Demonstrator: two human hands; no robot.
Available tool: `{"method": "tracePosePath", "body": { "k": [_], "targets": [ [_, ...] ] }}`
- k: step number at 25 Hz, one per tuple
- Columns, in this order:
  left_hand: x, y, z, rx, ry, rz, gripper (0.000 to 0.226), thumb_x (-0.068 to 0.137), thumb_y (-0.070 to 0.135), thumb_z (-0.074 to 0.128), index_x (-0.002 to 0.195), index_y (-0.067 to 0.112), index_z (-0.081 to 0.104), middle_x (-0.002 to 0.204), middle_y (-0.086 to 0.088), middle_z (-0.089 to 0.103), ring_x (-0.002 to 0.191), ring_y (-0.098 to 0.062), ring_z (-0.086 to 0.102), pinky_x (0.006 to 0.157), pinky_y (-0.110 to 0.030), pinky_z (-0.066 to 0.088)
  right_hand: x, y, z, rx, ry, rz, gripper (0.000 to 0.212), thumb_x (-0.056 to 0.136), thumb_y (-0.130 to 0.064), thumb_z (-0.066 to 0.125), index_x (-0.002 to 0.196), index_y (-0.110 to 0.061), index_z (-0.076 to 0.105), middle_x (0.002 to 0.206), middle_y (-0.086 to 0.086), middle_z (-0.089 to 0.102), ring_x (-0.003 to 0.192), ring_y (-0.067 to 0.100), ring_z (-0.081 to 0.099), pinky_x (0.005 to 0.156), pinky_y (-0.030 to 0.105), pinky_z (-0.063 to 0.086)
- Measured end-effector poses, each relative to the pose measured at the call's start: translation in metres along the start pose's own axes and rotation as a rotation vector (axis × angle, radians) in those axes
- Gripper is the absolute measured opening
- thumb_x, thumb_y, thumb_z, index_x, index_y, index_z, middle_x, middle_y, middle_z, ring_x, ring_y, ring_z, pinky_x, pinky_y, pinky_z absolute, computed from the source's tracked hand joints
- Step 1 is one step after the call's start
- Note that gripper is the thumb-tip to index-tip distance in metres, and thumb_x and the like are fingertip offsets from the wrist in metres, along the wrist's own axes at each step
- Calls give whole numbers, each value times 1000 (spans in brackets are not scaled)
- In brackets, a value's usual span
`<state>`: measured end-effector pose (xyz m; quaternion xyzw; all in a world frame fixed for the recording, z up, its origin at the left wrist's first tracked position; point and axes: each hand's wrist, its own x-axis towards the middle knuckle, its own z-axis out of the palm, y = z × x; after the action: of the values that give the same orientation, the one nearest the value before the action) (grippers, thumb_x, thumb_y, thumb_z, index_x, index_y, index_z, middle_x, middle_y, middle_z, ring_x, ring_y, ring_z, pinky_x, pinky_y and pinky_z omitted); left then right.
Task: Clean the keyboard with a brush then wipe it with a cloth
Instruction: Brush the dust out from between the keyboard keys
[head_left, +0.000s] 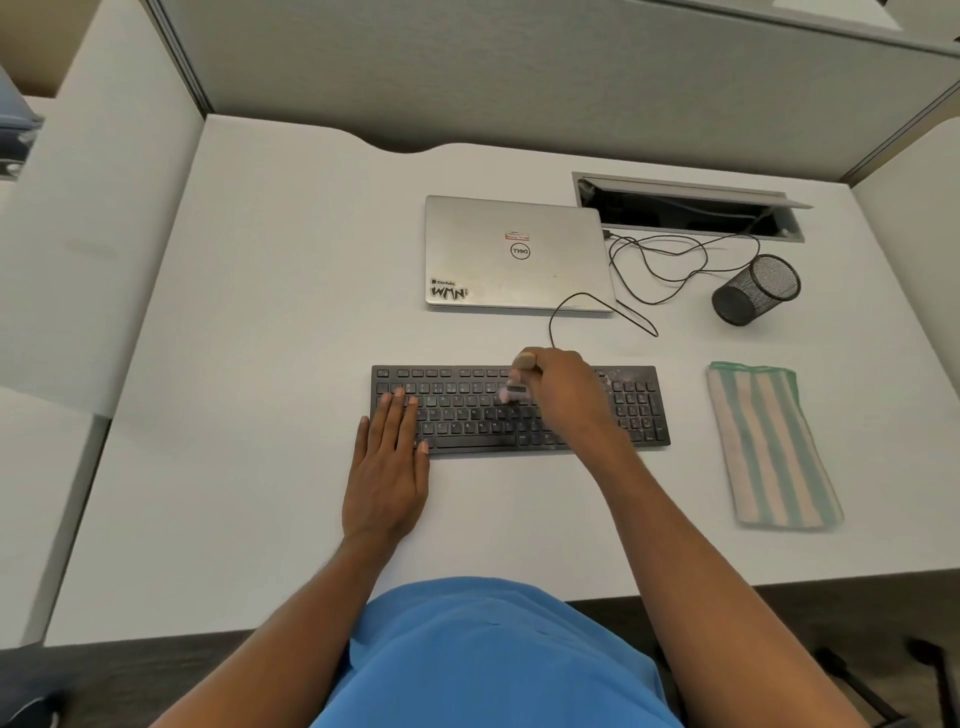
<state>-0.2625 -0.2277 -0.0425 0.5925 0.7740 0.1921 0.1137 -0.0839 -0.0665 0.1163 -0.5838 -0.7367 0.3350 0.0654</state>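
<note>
Upright, brush (517, 382) (bristles down) meets crosswise-lying keyboard (519, 410).

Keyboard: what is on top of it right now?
On the keyboard, the left hand rests flat over the left end, and the right hand grips a brush on the middle keys. Keys under both hands are hidden.

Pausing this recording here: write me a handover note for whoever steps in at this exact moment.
Left hand: flat, fingers straight, resting on the left end of the keyboard.
Right hand: grips the brush, head down on the upper middle keys.
Cloth: folded on the desk, right of the keyboard, untouched.
Done: brushing under way; specks show at the keyboard's far right corner.
Left: finish brushing, set the brush down, wipe with the cloth.
</note>
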Motion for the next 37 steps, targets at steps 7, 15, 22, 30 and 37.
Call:
{"method": "tracePosePath", "body": {
  "k": [7, 15, 22, 30, 37],
  "targets": [
    [0, 0, 0, 12, -8, -1, 61, 111, 34, 25, 168, 14, 20, 177, -2, 12, 164, -16, 1, 132, -49, 14, -2, 11, -11, -12, 253, 114, 24, 106, -27, 47, 91, -20, 64, 83, -8, 67, 62, -7, 59, 47, 10, 35],
    [0, -2, 0, 19, -13, 1, 61, 111, 35, 25, 168, 15, 21, 177, -2, 11, 164, -16, 0, 132, -48, 12, -1, 2, 26, 155, 237, 54, 33, 105, -21, 42, 73, -12, 47, 64, -3, 62, 73, 18, 72, 59, 40, 56],
    [0, -2, 0, 22, -11, 1, 61, 110, 36, 25, 168, 15, 21, 177, -2, 11, 164, -16, 1, 132, -48, 12, -5, -13, 4, 150, 267, 54, 31, 106, -12, 46, 92, 12, 59, 84, 28, 62, 57, 3, 48, 51, 6, 39],
    [-1, -2, 0, 17, -6, 3, 61, 111, 36, 24, 168, 15, 22, 177, -2, 12, 164, -16, 0, 131, -50, 15, -8, 7, 4, -70, 203, 122, 31, 105, -20, 46, 80, -5, 57, 68, 3, 60, 57, 13, 55, 51, 26, 37],
    [0, -2, 0, 18, -4, 5, 61, 110, 36, 24, 168, 16, 22, 177, -1, 12, 164, -16, 1, 132, -49, 15, -5, -23, 16, 214, 232, 9, 33, 106, -11, 43, 84, 11, 51, 71, 20, 55, 55, 2, 57, 53, 6, 38]
  ]
}}
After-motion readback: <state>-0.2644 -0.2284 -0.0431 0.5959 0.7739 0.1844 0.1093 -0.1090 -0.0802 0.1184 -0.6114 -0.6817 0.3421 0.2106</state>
